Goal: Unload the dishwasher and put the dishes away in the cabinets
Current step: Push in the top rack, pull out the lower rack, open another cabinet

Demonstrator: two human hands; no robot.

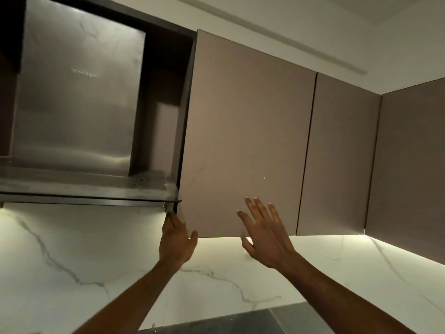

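Hands raised at closed cabinet door [245, 141]: left hand [177, 239] grips its corner beside hood [79, 92], right hand [263, 233] spread.

Kitchen upper wall, looking up, dim warm light.
Stainless range hood [77, 92] fills upper left of frame, in a dark recess, glass ledge [96, 189] at its base. White marble backsplash [72, 249] with grey veins runs across lower frame, lit by under-cabinet light strip [337, 237]. Taupe flat wall panels [409, 153] turn the corner at right. Pale ceiling [313, 25] with long slot vent [301, 48] upper right. Dark surface [240, 321] edge at bottom centre.
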